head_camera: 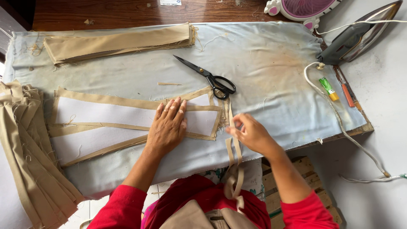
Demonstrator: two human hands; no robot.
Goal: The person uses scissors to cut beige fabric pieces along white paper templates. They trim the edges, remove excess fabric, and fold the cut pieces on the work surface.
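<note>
The left hand point(167, 125) lay spread flat on white-faced tan fabric pieces point(127, 125) on the padded worktop point(263, 63); the right hand point(250, 133) pinched a trimmed tan strip point(232, 148). Steady pressure would likely prevent shifting.

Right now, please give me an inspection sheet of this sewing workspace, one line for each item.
Surface: pale blue padded cloth, stained, on a wooden board.
Job's things: white interfaced panels with tan edges; thin tan strip.
Clutter: black scissors; folded tan pieces; tan stack; green tube; loose threads.
Grippers: left hand flat on the panels; right hand pinches the strip.
Cables: white cord from the iron, hanging over the edge.
Surroundings: pink fan; wooden crate.
</note>
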